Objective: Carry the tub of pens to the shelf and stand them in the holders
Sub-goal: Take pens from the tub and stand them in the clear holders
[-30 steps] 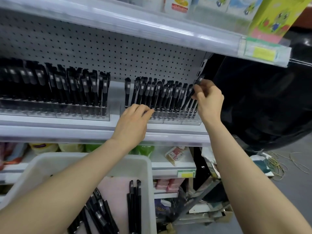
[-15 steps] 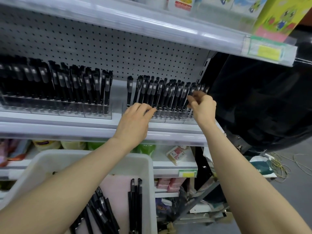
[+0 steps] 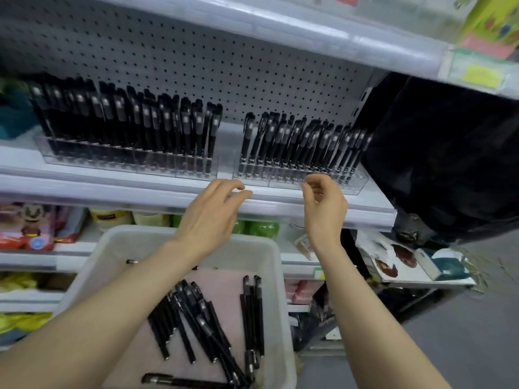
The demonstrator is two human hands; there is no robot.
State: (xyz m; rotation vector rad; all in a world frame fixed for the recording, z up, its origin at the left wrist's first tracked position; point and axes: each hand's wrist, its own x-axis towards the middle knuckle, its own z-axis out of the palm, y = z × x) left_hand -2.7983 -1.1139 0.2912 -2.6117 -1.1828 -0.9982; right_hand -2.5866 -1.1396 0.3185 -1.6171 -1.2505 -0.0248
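Observation:
A white plastic tub [image 3: 276,273] sits low in front of me with several loose black pens [image 3: 196,318] lying in it. On the shelf [image 3: 112,192] stand two clear holders: the left holder [image 3: 126,161] is packed with black pens, the right holder [image 3: 295,181] holds several more. My left hand [image 3: 210,214] hovers at the shelf's front edge with fingers loosely extended, holding nothing. My right hand [image 3: 323,206] hangs in front of the right holder with fingers loosely curled and empty.
A pegboard back panel [image 3: 196,66] rises behind the holders, with an upper shelf [image 3: 280,21] overhead. Lower shelves [image 3: 42,228] hold packaged goods. A black cover [image 3: 435,150] hangs to the right of the shelf, above grey floor [image 3: 463,332].
My right hand let go of the pen at the right end of the holder and drew back down and left. My left hand pulled back from the holder to the shelf edge.

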